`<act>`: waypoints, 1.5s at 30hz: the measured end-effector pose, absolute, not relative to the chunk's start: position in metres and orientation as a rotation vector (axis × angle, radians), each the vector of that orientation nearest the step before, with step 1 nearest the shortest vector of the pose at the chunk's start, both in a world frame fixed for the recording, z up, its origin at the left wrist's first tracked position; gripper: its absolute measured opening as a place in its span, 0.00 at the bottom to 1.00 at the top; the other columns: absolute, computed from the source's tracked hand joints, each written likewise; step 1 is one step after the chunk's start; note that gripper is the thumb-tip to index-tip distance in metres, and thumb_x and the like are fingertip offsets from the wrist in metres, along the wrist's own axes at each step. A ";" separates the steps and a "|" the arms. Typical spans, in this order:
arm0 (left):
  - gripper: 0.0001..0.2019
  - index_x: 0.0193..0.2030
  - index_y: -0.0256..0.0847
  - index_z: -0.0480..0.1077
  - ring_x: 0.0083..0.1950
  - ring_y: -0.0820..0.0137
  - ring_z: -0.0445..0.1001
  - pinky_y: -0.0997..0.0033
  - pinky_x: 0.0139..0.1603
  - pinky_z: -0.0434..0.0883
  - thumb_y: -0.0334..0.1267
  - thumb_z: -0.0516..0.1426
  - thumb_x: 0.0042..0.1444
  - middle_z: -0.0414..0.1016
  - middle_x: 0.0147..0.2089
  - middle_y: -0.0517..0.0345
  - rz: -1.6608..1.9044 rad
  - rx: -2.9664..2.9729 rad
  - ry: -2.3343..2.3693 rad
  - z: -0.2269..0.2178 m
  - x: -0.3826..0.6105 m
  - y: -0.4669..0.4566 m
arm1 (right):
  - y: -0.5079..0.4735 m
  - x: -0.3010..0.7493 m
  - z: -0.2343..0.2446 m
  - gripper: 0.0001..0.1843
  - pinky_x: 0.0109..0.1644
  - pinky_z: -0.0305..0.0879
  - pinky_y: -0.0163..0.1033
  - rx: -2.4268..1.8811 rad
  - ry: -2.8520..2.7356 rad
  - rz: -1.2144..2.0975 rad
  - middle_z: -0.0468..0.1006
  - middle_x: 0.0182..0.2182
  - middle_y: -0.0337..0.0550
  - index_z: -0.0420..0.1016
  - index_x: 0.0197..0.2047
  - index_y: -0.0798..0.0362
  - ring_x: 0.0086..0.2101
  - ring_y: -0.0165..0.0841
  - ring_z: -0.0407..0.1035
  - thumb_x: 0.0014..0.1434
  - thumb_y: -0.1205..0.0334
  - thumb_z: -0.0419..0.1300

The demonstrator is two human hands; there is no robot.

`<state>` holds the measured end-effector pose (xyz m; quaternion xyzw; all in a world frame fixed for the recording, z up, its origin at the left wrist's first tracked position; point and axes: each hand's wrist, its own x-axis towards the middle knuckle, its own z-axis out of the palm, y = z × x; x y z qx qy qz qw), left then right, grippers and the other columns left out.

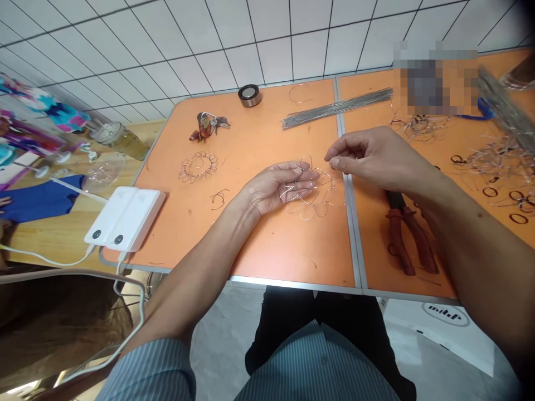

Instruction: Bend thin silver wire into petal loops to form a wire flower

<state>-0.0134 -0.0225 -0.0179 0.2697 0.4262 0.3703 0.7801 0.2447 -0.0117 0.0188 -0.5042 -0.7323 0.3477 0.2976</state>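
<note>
My left hand [278, 186] lies palm up over the orange table [267, 245], fingers loosely curled around a flower-like frame of thin looped wire [311, 192]. My right hand [368, 156] hovers just right of it, thumb and forefinger pinched together near the frame's upper loops; whether a wire end is between them is too fine to see. Red-handled pliers [407, 234] lie under my right forearm.
A finished wire flower [198, 166] and a small wire scrap [219, 197] lie left. A bundle of straight wires [336, 107], a tape roll [249, 95], keys [208, 126], two white power banks [125, 218] and wire loops [497, 161] surround the work.
</note>
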 end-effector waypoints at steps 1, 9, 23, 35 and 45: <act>0.08 0.48 0.32 0.84 0.40 0.66 0.93 0.71 0.45 0.88 0.22 0.62 0.76 0.94 0.47 0.43 0.800 0.586 0.921 -0.018 -0.014 -0.022 | -0.012 0.244 0.019 0.01 0.45 0.71 0.48 -1.343 -1.949 0.924 0.88 0.35 0.42 0.92 0.41 0.45 0.38 0.43 0.78 0.64 0.61 0.78; 0.07 0.50 0.33 0.85 0.39 0.66 0.93 0.71 0.45 0.87 0.24 0.64 0.76 0.94 0.47 0.43 0.754 0.664 0.870 -0.021 -0.018 -0.023 | -0.015 0.238 0.020 0.04 0.46 0.73 0.48 -1.328 -1.975 0.916 0.89 0.35 0.41 0.92 0.41 0.45 0.38 0.42 0.79 0.63 0.59 0.76; 0.06 0.54 0.34 0.86 0.37 0.65 0.91 0.65 0.48 0.89 0.31 0.66 0.76 0.92 0.46 0.43 0.716 0.753 0.830 -0.018 -0.016 -0.025 | -0.019 0.233 0.023 0.08 0.43 0.69 0.47 -1.319 -2.113 0.941 0.91 0.38 0.45 0.93 0.41 0.44 0.39 0.44 0.79 0.66 0.50 0.76; 0.07 0.53 0.35 0.83 0.36 0.65 0.91 0.66 0.44 0.88 0.28 0.63 0.71 0.92 0.45 0.44 0.739 0.769 0.822 -0.017 -0.014 -0.026 | -0.021 0.232 0.023 0.09 0.45 0.68 0.48 -1.318 -2.111 0.931 0.89 0.36 0.44 0.92 0.39 0.44 0.39 0.45 0.78 0.67 0.49 0.76; 0.10 0.53 0.35 0.83 0.37 0.65 0.91 0.66 0.46 0.88 0.26 0.63 0.69 0.93 0.47 0.41 0.722 0.791 0.808 -0.017 -0.016 -0.025 | -0.018 0.235 0.023 0.09 0.47 0.72 0.50 -1.285 -2.077 0.926 0.91 0.39 0.44 0.92 0.40 0.43 0.40 0.46 0.79 0.66 0.47 0.75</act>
